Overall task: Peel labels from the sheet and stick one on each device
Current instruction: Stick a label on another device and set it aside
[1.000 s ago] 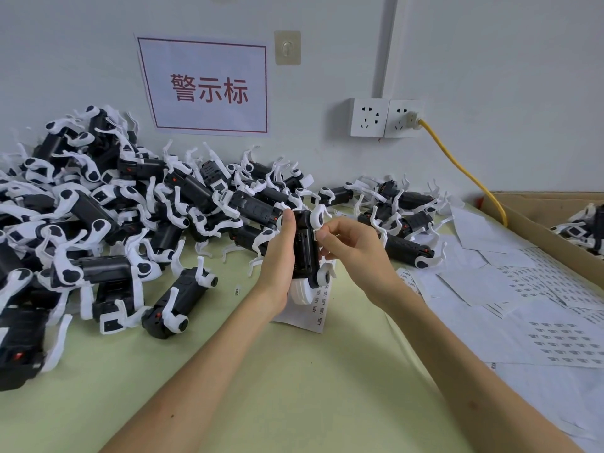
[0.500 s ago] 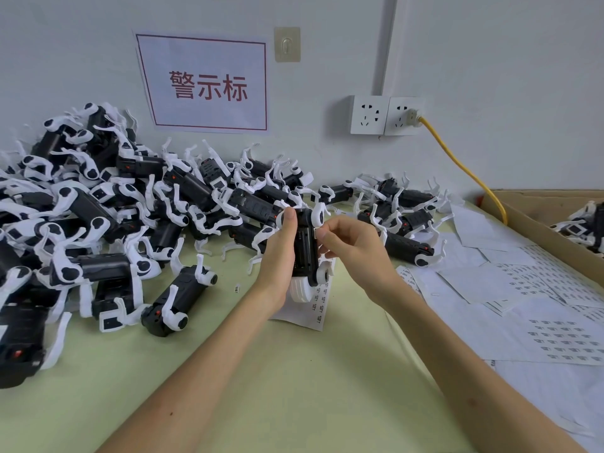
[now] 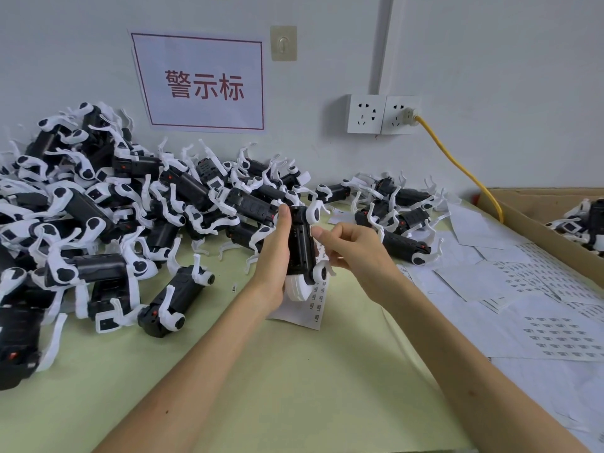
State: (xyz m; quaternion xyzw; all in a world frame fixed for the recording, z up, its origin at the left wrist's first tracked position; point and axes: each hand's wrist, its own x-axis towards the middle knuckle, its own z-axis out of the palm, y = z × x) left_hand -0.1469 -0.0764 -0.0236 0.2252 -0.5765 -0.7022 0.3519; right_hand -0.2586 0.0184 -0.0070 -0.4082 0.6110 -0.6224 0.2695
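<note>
1. Standing upright above the middle of the pale green surface (image 3: 294,371), the black oblong plastic device with curved white arms (image 3: 300,246) is gripped round its body by the left hand (image 3: 273,256), whose thumb runs up its left side.
2. It looks light and rigid. The smooth black body seems the safe place to hold, while the thin white arms look springy and likely to snag or snap.
3. The right hand (image 3: 354,253) has curled fingers and its thumb at the device's right edge; I cannot tell whether it pinches a label.
4. A white paper label sheet (image 3: 315,302) lies just beneath. It looks thin and floppy, so each tiny label is probably best lifted by a corner.
5. A tangled pile of matching devices (image 3: 98,230) covers the left of the surface. Loose white backing sheets (image 3: 490,279) lie at the right beside a brown cardboard box (image 3: 523,199).
</note>
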